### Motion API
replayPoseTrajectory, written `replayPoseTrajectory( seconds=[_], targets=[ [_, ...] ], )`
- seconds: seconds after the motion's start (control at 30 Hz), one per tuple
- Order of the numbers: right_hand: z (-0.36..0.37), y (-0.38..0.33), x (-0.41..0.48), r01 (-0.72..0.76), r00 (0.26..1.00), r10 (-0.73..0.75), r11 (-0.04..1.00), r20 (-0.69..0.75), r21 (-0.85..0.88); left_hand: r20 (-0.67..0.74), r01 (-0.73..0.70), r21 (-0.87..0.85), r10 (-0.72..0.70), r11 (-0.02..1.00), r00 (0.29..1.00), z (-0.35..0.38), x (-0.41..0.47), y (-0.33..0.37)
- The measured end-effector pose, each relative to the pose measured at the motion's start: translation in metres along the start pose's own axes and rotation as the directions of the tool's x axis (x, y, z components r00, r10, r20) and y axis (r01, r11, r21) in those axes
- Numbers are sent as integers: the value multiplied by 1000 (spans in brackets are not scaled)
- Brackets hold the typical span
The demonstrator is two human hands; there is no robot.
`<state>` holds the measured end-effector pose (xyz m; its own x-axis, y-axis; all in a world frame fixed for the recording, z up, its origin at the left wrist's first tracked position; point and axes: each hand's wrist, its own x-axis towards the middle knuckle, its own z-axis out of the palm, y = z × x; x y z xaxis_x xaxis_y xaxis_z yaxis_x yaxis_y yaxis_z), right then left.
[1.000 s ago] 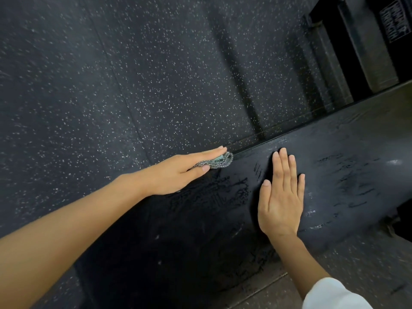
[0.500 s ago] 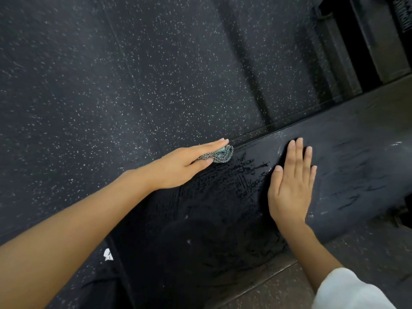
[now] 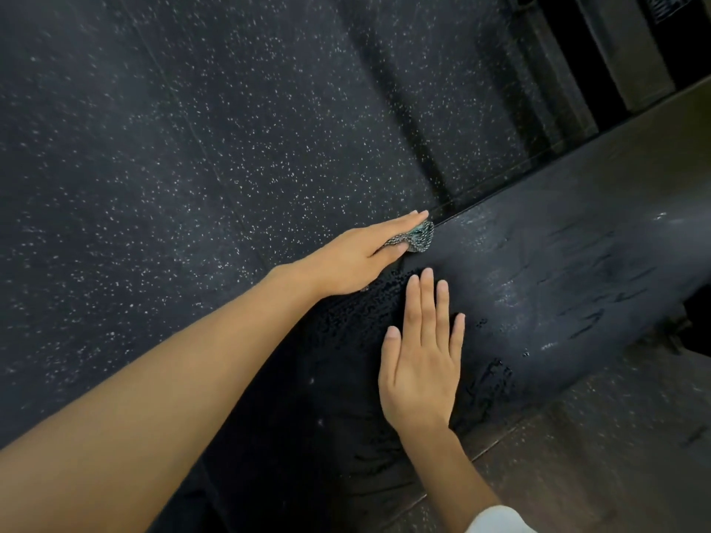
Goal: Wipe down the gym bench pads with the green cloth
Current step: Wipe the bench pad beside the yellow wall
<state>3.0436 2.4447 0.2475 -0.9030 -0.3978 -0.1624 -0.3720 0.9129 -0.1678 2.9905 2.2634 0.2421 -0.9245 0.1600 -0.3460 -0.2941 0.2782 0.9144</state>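
The black bench pad (image 3: pixel 558 271) runs diagonally from the lower left to the upper right, with wet streaks on its top. My left hand (image 3: pixel 358 259) reaches along the pad's far edge and pinches the bunched green cloth (image 3: pixel 421 236) between thumb and straight fingers, pressing it against that edge. Most of the cloth is hidden under the fingers. My right hand (image 3: pixel 419 363) lies flat on the pad top just below the left hand, fingers straight and together, holding nothing.
Dark speckled rubber flooring (image 3: pixel 192 148) fills the far side of the bench and continues on the near side (image 3: pixel 596 455). A black and grey piece of gym equipment (image 3: pixel 635 51) stands at the upper right, past the pad's far end.
My right hand has slid left along the pad and now lies close under the left hand. The left hand with the cloth has stayed on the far edge.
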Motion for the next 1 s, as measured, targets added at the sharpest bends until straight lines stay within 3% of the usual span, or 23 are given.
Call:
replayPoseTrajectory(
  seconds=[0.4,0.8,1.0],
  targets=[
    [1,-1,1,-15,1000,15,1000,-19,-24,45,-4,-64,7,998,999,-15,-44,-15],
    [2,-1,1,-19,999,18,999,-45,-32,59,39,-38,-37,999,998,-30,-117,-43],
    [4,-2,2,-22,998,20,999,-63,-43,47,26,-24,-25,999,999,-28,-112,-43]
  ],
)
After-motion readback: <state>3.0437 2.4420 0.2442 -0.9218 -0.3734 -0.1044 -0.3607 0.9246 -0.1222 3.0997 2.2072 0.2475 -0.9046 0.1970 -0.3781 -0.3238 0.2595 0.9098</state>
